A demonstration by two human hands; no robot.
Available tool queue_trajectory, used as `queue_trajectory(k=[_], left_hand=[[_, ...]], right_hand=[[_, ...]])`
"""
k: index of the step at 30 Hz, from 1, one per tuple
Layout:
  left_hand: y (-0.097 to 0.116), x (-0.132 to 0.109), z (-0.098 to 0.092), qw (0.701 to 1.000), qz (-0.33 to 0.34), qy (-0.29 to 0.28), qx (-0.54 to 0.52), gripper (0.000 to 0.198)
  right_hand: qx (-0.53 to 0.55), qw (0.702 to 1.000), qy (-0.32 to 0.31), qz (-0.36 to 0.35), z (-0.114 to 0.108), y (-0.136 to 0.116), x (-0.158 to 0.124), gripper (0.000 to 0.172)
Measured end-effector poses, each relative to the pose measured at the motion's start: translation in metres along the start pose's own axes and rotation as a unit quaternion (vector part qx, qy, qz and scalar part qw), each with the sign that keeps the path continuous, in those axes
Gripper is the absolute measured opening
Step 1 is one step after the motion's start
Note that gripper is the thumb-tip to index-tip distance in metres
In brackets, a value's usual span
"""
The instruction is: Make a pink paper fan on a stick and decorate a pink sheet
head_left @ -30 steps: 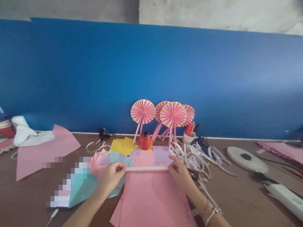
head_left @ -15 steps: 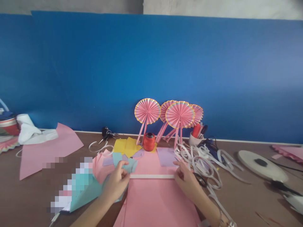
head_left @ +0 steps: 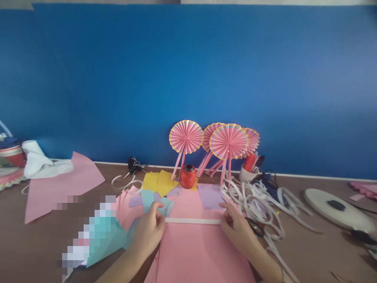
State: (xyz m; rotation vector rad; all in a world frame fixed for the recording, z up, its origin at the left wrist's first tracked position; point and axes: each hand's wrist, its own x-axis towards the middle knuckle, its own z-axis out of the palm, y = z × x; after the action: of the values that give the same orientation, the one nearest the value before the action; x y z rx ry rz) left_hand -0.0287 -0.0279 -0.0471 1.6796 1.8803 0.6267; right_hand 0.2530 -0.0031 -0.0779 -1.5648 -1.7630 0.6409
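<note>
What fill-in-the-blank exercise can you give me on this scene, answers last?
The left hand and right hand hold between them a strip coloured ____.
The paper beneath that strip is coloured ____.
The pleated fans stand in front of a panel coloured ____.
The cup is nearer the person's ____ hand.

Missing words: white; pink; blue; right.

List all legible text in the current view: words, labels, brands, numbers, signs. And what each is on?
None: no word, label, brand, number or sign can be read.
White strip between the hands, pink sheets beneath: no writing shows.
Red spool, red-and-white container at the left edge: too small or blurred to tell.
Pixelated patch at left: anything there is masked.
</note>
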Motion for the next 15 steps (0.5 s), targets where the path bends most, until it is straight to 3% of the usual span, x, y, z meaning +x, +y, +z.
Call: queue_trajectory(k=[15], left_hand=[[0.0031,0.0007,0.0008,0.999,-0.013,-0.003,0.043,0.030]], right_hand=[[-0.004,1.000,0.008,-0.004,0.0014,-0.0011,-0.0014,0.042]])
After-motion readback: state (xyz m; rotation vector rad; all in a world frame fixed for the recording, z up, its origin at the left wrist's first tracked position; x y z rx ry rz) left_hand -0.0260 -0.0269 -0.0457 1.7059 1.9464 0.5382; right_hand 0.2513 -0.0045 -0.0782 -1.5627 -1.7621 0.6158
